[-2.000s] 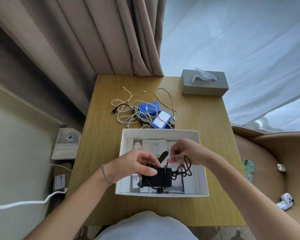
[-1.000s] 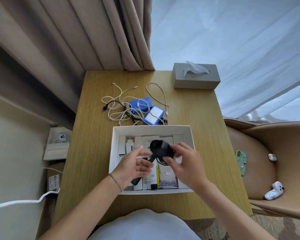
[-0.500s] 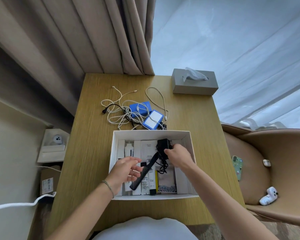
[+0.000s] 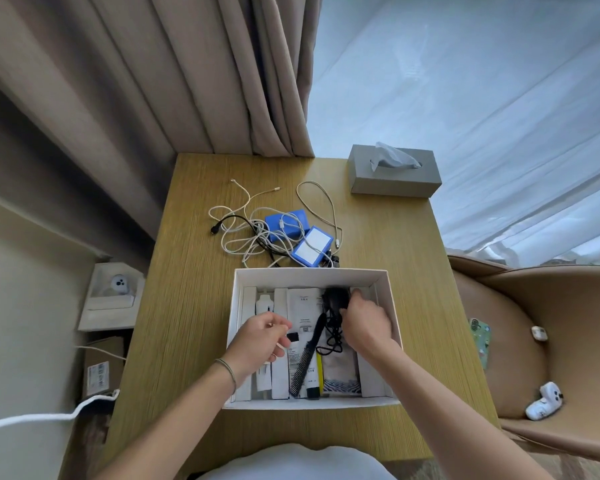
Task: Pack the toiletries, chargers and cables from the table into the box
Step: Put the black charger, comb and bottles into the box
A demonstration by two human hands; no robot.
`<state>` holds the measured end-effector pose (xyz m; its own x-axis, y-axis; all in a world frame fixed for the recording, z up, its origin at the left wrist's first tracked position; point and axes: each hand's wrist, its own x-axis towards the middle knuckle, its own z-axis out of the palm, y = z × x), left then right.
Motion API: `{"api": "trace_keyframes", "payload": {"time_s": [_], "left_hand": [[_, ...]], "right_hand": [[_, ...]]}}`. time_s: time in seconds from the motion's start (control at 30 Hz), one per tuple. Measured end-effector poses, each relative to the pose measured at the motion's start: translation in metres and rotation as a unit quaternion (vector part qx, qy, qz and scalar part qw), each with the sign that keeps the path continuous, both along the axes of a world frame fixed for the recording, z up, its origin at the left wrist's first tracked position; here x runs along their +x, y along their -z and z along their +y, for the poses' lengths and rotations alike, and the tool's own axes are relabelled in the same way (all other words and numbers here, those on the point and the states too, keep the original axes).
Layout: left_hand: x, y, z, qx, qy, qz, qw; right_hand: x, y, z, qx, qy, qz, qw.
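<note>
My right hand (image 4: 362, 322) covers part of the black charger (image 4: 334, 298) at the far end of the white box (image 4: 310, 276), so I cannot make out exactly where my fingertips sit; they curl onto its right side and seem to grip it, pressing it down against the far wall. Its black cord (image 4: 332, 336) trails toward me in loose loops over the packets below. My left hand (image 4: 262, 342) hangs over the left half of the box, fingers loosely curled, nothing in it, and it hides whatever lies under it.

Inside the box I can count one black comb (image 4: 305, 362) lying slantwise, a white tube with a black cap (image 4: 311, 379) beside it, and several flat white packets (image 4: 303, 306) side by side (their print is too small to read). A patterned pouch (image 4: 340, 375) lies under the cord, half covered.

Beyond the box, on the table (image 4: 194, 306), two blue adapters (image 4: 286, 224) lie in a tangle of white cables (image 4: 246, 233) with one black cable (image 4: 229, 221) among them; how many white ones, I cannot tell. A grey tissue box (image 4: 394, 178) stands at the far right corner.
</note>
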<state>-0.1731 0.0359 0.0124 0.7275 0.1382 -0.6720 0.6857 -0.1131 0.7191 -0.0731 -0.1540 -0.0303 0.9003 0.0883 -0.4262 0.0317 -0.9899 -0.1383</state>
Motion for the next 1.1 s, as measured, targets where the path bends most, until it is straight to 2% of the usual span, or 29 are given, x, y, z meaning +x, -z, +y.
{"api": "trace_keyframes", "payload": {"time_s": [0.17,0.23,0.33,0.43,0.53,0.67,0.8,0.93,1.1], "left_hand": [[0.016,-0.017,-0.001,0.070,0.043,-0.074,0.994],[0.027,-0.026,-0.001,0.107,0.060,-0.104,0.987],[0.049,-0.037,-0.002,0.149,0.084,-0.143,0.975],[0.077,-0.041,-0.002,0.173,0.098,-0.157,0.967],[0.105,-0.037,-0.002,0.183,0.103,-0.149,0.966],[0.137,-0.024,0.000,0.232,0.119,-0.134,0.956],[0.157,-0.013,0.006,0.277,0.130,-0.123,0.944],[0.167,-0.005,0.010,0.294,0.147,-0.102,0.939],[0.173,0.009,0.012,0.303,0.164,-0.068,0.936]], "right_hand": [[0.005,-0.025,0.004,-0.018,-0.072,-0.062,0.995],[0.013,-0.042,0.006,0.024,-0.077,-0.093,0.992],[0.035,-0.067,0.011,0.121,-0.029,-0.110,0.986],[0.072,-0.075,0.012,0.166,0.008,-0.083,0.983],[0.111,-0.063,0.008,0.164,-0.010,-0.020,0.986],[0.150,-0.032,0.007,0.117,-0.117,0.063,0.984],[0.173,-0.006,0.010,0.056,-0.283,0.123,0.950],[0.181,0.017,0.012,0.009,-0.385,0.121,0.915],[0.181,0.033,0.008,0.037,-0.416,0.072,0.906]]}}
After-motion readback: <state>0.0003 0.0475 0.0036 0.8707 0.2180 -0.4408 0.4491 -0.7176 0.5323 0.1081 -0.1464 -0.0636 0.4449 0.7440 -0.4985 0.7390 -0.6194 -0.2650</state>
